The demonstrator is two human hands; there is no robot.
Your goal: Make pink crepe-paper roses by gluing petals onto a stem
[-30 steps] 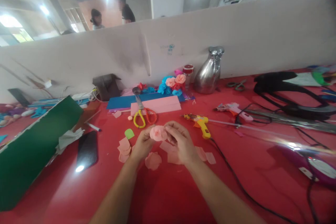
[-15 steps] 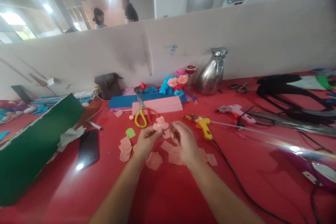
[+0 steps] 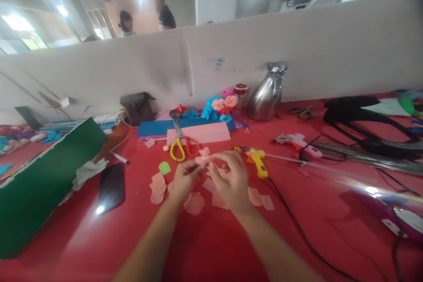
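A small pink paper flower (image 3: 203, 156) is held up over the table, its petals layered round a curled middle. My left hand (image 3: 185, 180) pinches it from below with thumb and fingertips. From the other side my right hand (image 3: 231, 180) has its index finger and thumb closed at the flower's right edge, and they partly cover it. Loose pink paper petals (image 3: 194, 203) lie beneath my hands, with another stack of petals (image 3: 158, 187) to the left. Beside that stack is a green paper template (image 3: 164, 168).
Scissors (image 3: 178, 147) with yellow and orange handles lie beyond my hands. A yellow glue gun (image 3: 259, 163) is at the right, its cord running forward. Finished paper flowers (image 3: 224, 105), a steel jug (image 3: 267, 92) and a pink glue gun (image 3: 302, 142) stand or lie farther back. A phone (image 3: 111, 186) is left.
My right hand has moved left and its fingertips have come onto the flower's edge. My left hand stays in place, holding the flower.
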